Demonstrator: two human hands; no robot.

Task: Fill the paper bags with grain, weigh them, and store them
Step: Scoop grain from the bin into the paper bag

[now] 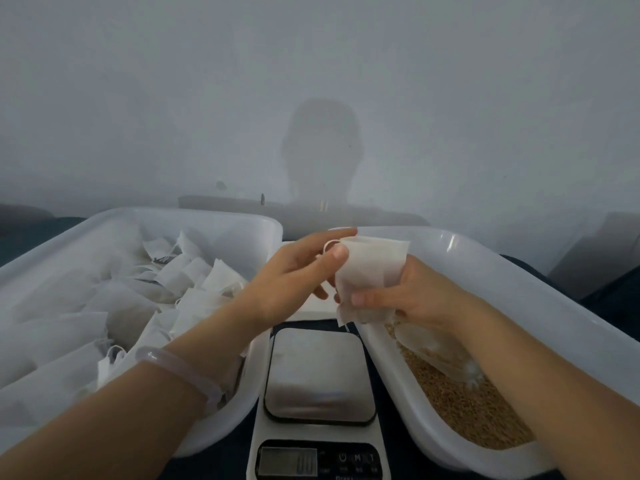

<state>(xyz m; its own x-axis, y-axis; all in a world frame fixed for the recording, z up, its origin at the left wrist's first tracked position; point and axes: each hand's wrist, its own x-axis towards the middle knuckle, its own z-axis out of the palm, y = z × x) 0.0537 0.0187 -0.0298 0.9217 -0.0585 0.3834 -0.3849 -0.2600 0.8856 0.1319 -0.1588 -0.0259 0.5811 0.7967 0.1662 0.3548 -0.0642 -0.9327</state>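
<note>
Left forearm (121, 403) and right forearm (554, 393) are seen entering from the lower corners, with the scale (318, 375) between them at lower centre, its plate bare. Above it, mid-frame, the bag (370, 271) is held: its lower part is gripped by the right hand (415, 296), while the string (329, 243) at its mouth is pinched by the left hand (294, 271). If the mouth is being drawn shut, the string should be pulled steadily and the bag kept upright, so that nothing is spilled. Whether the bag is filled cannot be told. The display (287, 460) is too blurred to be read, and a pale object (436, 355) on the grain (467, 403) at lower right cannot be identified.
</note>
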